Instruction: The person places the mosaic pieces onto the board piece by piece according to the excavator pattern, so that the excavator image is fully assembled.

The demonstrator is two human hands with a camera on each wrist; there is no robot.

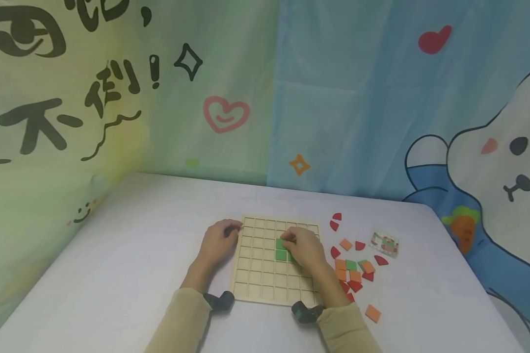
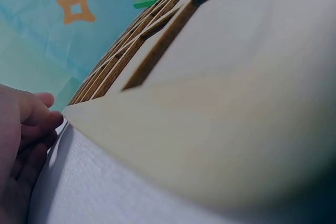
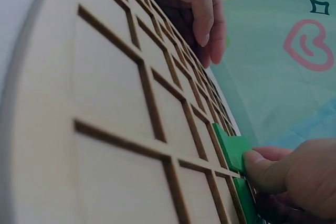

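Observation:
A square wooden grid board [image 1: 258, 279] lies on the table, its cells divided by thin raised strips. My right hand [image 1: 304, 247] is over its right half and pinches a green square tile [image 3: 232, 148] between thumb and fingers. That tile sits tilted at a cell, one edge raised. Just nearer on the board is another green tile [image 1: 280, 255]; a third green patch beside it is mostly hidden by the right hand. My left hand [image 1: 218, 240] is at the board's far left edge, its loosely bent fingertips [image 2: 55, 118] touching the rim.
Right of the board lie scattered orange square tiles [image 1: 373, 314], red quarter-round pieces [image 1: 381, 260] and a few green tiles [image 1: 351, 265]. Beyond them is a small clear box [image 1: 384, 242] with coloured pieces. A printed curtain [image 1: 335, 98] hangs behind the white table [image 1: 137, 274].

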